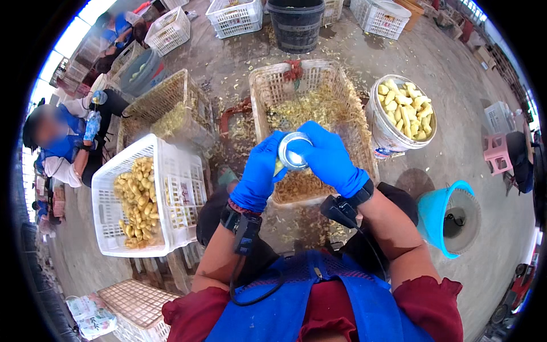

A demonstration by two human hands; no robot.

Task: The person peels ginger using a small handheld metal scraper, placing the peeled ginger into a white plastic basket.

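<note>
Both my hands wear blue gloves and meet over a dirty plastic basket (256, 111) full of peelings. My left hand (261, 164) holds a yellowish, peeled-looking piece (278, 166), mostly hidden by the fingers. My right hand (327, 156) grips a round, shiny metal tool (294, 150), perhaps a peeler or scraper, pressed close against that piece. To the right, a white bucket (376, 124) holds pale yellow peeled ginger-like roots (404, 107). On the left, a tilted white plastic crate (181, 188) contains knobbly yellow-brown roots (139, 201).
A light-blue bucket (433, 218) stands at the right, near a pink stool (498, 154). A black tub (295, 32) and white crates (235, 19) are ahead. A co-worker in a blue vest (64, 132) sits at the left beside another basket of peelings (188, 94).
</note>
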